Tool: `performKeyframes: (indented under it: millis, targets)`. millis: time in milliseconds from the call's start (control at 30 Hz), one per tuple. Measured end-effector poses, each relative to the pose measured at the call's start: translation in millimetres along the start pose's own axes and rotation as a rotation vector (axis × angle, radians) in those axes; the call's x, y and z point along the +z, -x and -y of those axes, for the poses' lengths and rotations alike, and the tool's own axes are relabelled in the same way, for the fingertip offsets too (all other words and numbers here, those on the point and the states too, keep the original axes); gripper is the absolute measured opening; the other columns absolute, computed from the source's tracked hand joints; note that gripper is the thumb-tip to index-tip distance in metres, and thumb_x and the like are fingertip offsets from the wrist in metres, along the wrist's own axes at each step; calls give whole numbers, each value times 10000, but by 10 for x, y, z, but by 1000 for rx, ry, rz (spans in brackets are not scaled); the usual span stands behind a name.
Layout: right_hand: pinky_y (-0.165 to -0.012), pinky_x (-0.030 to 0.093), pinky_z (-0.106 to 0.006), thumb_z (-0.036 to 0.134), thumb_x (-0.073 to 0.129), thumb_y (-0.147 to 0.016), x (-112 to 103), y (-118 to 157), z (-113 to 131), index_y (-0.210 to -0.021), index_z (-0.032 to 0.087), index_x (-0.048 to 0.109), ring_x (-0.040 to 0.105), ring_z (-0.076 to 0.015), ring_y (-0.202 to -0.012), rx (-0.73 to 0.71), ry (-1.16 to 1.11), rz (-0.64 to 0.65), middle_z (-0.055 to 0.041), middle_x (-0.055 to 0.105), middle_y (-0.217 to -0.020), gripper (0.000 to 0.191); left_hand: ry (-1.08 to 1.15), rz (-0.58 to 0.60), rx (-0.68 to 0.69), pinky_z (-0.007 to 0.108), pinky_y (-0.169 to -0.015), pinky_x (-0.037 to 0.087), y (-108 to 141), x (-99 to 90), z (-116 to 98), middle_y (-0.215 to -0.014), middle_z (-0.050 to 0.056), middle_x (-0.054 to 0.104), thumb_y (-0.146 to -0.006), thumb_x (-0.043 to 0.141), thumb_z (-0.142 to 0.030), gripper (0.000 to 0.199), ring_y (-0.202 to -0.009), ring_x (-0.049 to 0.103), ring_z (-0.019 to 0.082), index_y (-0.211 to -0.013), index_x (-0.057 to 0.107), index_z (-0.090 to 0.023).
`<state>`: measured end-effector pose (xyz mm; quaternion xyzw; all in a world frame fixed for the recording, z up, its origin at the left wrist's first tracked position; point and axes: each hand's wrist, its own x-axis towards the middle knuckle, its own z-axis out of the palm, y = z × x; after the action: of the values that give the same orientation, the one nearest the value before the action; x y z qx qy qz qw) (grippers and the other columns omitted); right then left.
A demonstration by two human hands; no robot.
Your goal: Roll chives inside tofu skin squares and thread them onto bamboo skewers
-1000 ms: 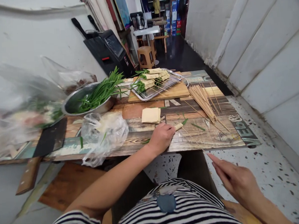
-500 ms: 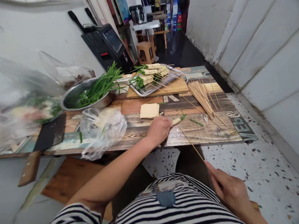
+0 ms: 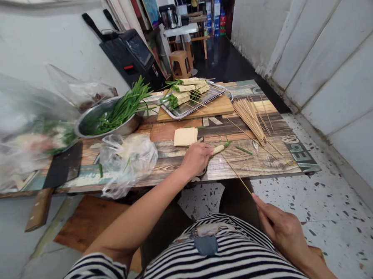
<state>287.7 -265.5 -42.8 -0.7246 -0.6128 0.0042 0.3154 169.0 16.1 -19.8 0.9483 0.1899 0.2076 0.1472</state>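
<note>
My left hand point(image 3: 196, 159) is closed on one end of a pale roll point(image 3: 218, 149) that lies on the wooden table, with green stalks poking out of its right end. My right hand point(image 3: 283, 224), low on the right in front of the table edge, pinches a thin wooden skewer point(image 3: 236, 173). The skewer's tip points up and left, close beside the roll. Behind my left hand sits a small stack of square pale sheets point(image 3: 185, 137). A loose green stalk point(image 3: 243, 150) lies to the right of the roll.
A metal tray point(image 3: 185, 112) of skewered rolls rests on a wooden board point(image 3: 225, 107). Many skewers point(image 3: 249, 119) lie to the right. At left are a metal bowl point(image 3: 123, 128) of green stalks, a plastic bag point(image 3: 128, 163) and a cleaver point(image 3: 62, 164) overhanging the edge.
My left hand and the roll have shifted very slightly left in view. The skewer in my right hand has moved a little up and left along with the hand.
</note>
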Motion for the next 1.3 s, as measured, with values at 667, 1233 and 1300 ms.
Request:
performKeyframes:
  millis: [667,1233,1300]
  targets:
    - [-572,475,-150,86,479,-893,50,-21,-33,-1331,182,507,608,-63,-581,-44,-25,-22,3,695,-776,449,21,59,16,295,-721,474,-35,-55,3,-862,48,700,-892,489,-189,234,-776,603,169,-836,716,-179]
    - [-564,465,-144,70,457,-908,80,-226,-38,-1434,226,357,608,-57,-580,-74,-30,47,23,679,-764,558,20,124,141,290,-686,402,-100,-106,70,-763,41,651,-925,414,-178,300,-689,517,156,-759,663,-155]
    - [-562,461,-146,70,451,-910,98,-274,-48,-1431,221,363,612,-58,-587,-75,-20,54,13,690,-796,549,29,126,146,284,-682,394,-106,-107,70,-755,40,642,-932,402,-184,307,-688,512,154,-754,650,-152]
